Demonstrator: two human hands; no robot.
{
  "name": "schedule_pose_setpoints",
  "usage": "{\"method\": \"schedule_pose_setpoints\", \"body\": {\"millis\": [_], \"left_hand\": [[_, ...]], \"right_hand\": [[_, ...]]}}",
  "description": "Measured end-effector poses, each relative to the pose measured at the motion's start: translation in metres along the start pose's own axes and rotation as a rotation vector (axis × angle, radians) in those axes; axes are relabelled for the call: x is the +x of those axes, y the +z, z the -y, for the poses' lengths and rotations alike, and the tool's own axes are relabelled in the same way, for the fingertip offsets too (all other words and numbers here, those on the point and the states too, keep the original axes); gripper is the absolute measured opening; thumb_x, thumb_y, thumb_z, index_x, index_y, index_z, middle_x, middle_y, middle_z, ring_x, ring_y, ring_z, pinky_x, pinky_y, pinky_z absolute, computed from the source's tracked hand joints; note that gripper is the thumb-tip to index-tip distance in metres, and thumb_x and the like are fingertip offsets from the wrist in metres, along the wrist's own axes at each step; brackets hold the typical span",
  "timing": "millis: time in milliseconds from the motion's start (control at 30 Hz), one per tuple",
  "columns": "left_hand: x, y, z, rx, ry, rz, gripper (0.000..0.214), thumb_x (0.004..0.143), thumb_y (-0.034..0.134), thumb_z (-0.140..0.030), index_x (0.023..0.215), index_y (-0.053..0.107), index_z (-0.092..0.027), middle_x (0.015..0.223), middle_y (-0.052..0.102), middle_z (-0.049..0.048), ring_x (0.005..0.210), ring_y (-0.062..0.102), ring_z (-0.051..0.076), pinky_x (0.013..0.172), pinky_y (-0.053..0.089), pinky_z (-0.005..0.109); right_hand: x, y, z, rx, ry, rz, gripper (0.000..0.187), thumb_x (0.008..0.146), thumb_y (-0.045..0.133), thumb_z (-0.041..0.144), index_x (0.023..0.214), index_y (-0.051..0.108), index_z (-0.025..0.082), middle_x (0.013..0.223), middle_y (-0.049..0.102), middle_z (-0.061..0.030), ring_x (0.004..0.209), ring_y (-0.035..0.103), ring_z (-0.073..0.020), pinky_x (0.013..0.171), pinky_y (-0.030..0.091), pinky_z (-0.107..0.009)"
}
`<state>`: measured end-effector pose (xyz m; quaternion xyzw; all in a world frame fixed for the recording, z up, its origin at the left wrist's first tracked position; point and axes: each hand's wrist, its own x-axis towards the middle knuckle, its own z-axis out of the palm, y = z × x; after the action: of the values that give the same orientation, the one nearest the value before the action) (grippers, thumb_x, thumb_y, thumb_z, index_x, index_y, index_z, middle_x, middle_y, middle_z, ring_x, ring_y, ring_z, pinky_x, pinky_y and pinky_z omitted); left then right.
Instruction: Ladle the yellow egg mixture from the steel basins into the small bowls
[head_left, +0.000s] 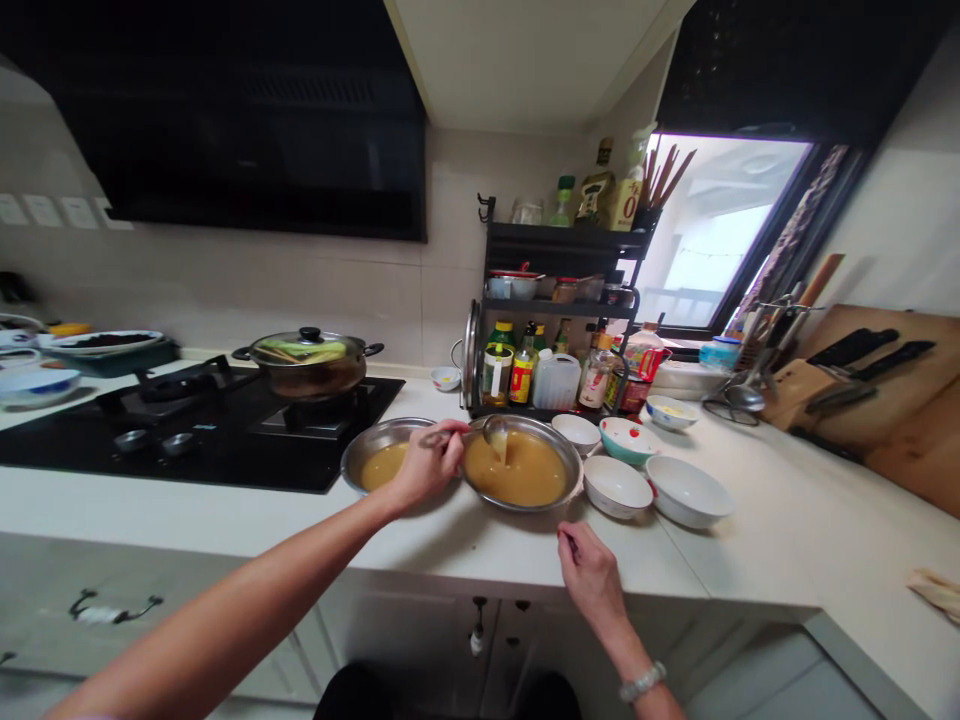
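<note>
My left hand (433,464) is closed around the handle of a metal spoon (493,432). The spoon is tipped above the right metal basin (525,503), and yellowish-brown liquid (529,475) runs from it into the same liquid below. Partly behind my left hand stands a second metal basin (352,478) with similar liquid in it. My right hand (590,565) is curled into a loose fist at the counter's front edge, just below the right basin and apart from it. No object shows in its fingers.
Several bowls, among them a white bowl (616,488) and a larger one (688,492), stand right of the basins. Behind is a black rack (562,305) with bottles. A lidded pot (309,365) sits on the stove (247,455). Knives (855,347) stand in a block at right.
</note>
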<state>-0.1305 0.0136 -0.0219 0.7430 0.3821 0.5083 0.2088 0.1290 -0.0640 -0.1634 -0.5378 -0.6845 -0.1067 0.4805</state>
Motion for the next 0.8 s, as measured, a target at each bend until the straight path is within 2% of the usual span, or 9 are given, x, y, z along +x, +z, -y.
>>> {"method": "schedule_pose_setpoints", "body": {"millis": [67, 133, 233, 367, 433, 533, 667, 800], "left_hand": [[-0.006, -0.003, -0.002, 0.049, 0.112, 0.061, 0.017, 0.077, 0.055, -0.022, 0.085, 0.069, -0.021, 0.068, 0.068, 0.0037, 0.060, 0.061, 0.016, 0.066, 0.048, 0.027], [-0.008, -0.011, -0.003, 0.052, 0.119, 0.062, 0.016, 0.075, 0.058, -0.023, 0.086, 0.070, -0.022, 0.074, 0.069, 0.0045, 0.066, 0.063, 0.016, 0.071, 0.048, 0.027], [-0.006, -0.032, 0.002, -0.002, -0.037, -0.075, 0.019, 0.075, 0.059, -0.026, 0.089, 0.069, -0.021, 0.069, 0.067, 0.0025, 0.056, 0.061, 0.015, 0.060, 0.048, 0.025], [-0.008, -0.067, 0.026, -0.053, -0.177, -0.256, 0.019, 0.076, 0.054, -0.029, 0.088, 0.065, -0.018, 0.056, 0.063, 0.0006, 0.048, 0.060, 0.016, 0.046, 0.046, 0.024], [-0.015, -0.084, 0.041, 0.042, -0.214, -0.271, 0.017, 0.075, 0.054, -0.029, 0.084, 0.064, -0.018, 0.053, 0.063, -0.0001, 0.042, 0.057, 0.015, 0.043, 0.044, 0.023], [-0.029, -0.102, 0.061, 0.215, -0.224, -0.208, 0.018, 0.074, 0.052, -0.031, 0.079, 0.064, -0.019, 0.046, 0.059, -0.0019, 0.039, 0.055, 0.015, 0.044, 0.042, 0.023], [-0.043, -0.105, 0.076, 0.278, -0.216, -0.140, 0.021, 0.075, 0.048, -0.033, 0.077, 0.064, -0.018, 0.043, 0.058, -0.0023, 0.041, 0.057, 0.016, 0.047, 0.044, 0.024], [-0.043, -0.095, 0.079, 0.074, -0.378, -0.223, 0.019, 0.070, 0.050, -0.030, 0.076, 0.063, -0.017, 0.050, 0.062, -0.0002, 0.041, 0.058, 0.017, 0.045, 0.047, 0.026]], "right_hand": [[0.000, 0.000, 0.000, 0.005, 0.000, 0.004, 0.028, 0.096, 0.041, 0.028, 0.086, 0.064, 0.018, 0.073, 0.065, -0.0063, 0.064, 0.062, -0.0177, 0.059, 0.047, -0.027], [0.000, -0.001, 0.000, 0.012, 0.003, 0.014, 0.028, 0.096, 0.040, 0.029, 0.086, 0.064, 0.018, 0.074, 0.065, -0.0064, 0.065, 0.063, -0.0178, 0.059, 0.047, -0.027], [0.000, -0.001, 0.000, 0.011, 0.008, 0.022, 0.028, 0.096, 0.040, 0.030, 0.086, 0.064, 0.018, 0.074, 0.065, -0.0066, 0.066, 0.063, -0.0182, 0.060, 0.047, -0.027], [0.000, 0.000, -0.001, 0.009, -0.003, 0.018, 0.028, 0.096, 0.040, 0.030, 0.085, 0.063, 0.018, 0.074, 0.065, -0.0067, 0.065, 0.063, -0.0183, 0.060, 0.047, -0.028], [0.000, 0.000, -0.002, 0.010, -0.010, 0.014, 0.028, 0.096, 0.040, 0.029, 0.086, 0.063, 0.018, 0.074, 0.065, -0.0068, 0.066, 0.063, -0.0182, 0.062, 0.048, -0.028], [-0.001, 0.001, -0.003, 0.000, -0.015, 0.012, 0.027, 0.096, 0.041, 0.028, 0.086, 0.063, 0.018, 0.075, 0.065, -0.0064, 0.066, 0.063, -0.0178, 0.062, 0.048, -0.027], [-0.001, 0.001, -0.004, -0.010, -0.024, 0.016, 0.026, 0.095, 0.041, 0.027, 0.086, 0.063, 0.018, 0.074, 0.065, -0.0059, 0.065, 0.063, -0.0175, 0.061, 0.047, -0.027], [-0.001, 0.001, -0.004, -0.016, -0.033, 0.015, 0.026, 0.095, 0.041, 0.028, 0.085, 0.063, 0.018, 0.073, 0.065, -0.0059, 0.063, 0.063, -0.0175, 0.059, 0.047, -0.026]]}}
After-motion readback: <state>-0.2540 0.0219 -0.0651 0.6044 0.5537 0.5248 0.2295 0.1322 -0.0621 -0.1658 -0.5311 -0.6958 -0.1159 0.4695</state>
